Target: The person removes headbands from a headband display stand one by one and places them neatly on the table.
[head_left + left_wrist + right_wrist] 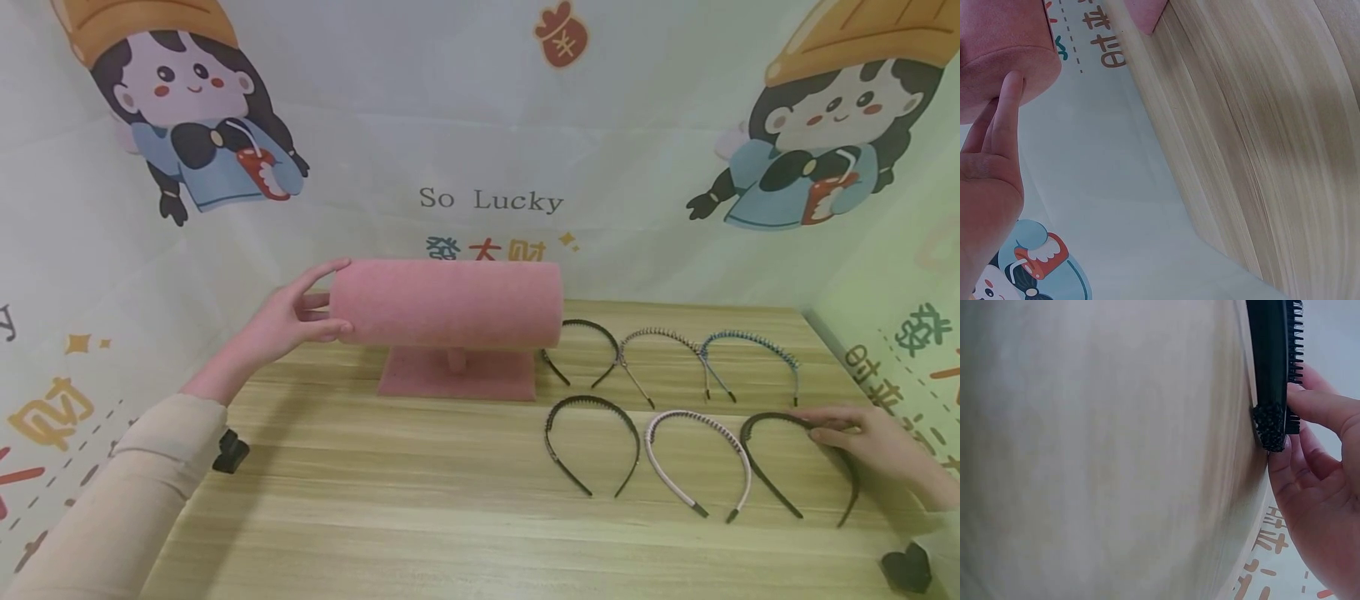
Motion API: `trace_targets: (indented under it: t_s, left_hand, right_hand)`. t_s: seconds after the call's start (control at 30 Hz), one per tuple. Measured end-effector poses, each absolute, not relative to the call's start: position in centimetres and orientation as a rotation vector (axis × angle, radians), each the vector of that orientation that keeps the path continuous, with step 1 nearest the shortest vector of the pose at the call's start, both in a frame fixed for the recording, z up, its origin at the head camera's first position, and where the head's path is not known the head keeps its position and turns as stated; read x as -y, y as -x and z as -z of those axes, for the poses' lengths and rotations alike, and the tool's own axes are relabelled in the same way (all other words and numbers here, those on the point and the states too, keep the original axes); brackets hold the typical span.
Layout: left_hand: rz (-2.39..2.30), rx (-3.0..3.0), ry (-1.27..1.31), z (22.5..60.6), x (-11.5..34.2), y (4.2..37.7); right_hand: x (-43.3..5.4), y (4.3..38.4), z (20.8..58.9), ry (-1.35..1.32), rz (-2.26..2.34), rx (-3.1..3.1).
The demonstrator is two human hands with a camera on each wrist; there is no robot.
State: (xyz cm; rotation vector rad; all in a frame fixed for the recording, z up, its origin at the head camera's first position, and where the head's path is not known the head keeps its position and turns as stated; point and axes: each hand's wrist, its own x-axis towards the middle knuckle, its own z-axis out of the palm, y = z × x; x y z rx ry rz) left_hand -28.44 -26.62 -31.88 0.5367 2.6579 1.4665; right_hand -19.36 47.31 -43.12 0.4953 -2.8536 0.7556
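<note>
A pink padded roll (446, 304) on a flat pink base (420, 383) stands toward the back of the table. My left hand (288, 317) grips the roll's left end, forefinger along the top, thumb at the lower front; other fingers meet the round end face (1035, 75) in the left wrist view. At the right, my right hand (881, 442) pinches a black toothed headband (768, 417) between thumb and fingers. Close up in the right wrist view, this headband (1268, 356) shows small comb teeth and a rough, dark patch beside the fingertips.
Beside the held one lie a pale pink headband (686, 414) and a dark headband (592, 400). Behind them are a black (581, 322), a beige (660, 332) and a blue headband (750, 335). Printed cloth (360, 150) walls the wooden table (420, 500) at the back and sides.
</note>
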Motion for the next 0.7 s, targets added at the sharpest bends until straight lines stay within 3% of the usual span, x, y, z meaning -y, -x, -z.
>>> trace_targets:
  t_s: [0.7]
  left_hand:
    - [-1.458,-2.653,-0.564,32.10,26.78,28.86]
  right_hand:
    - [-47.29,18.94,42.42,-0.299,-0.784,3.041]
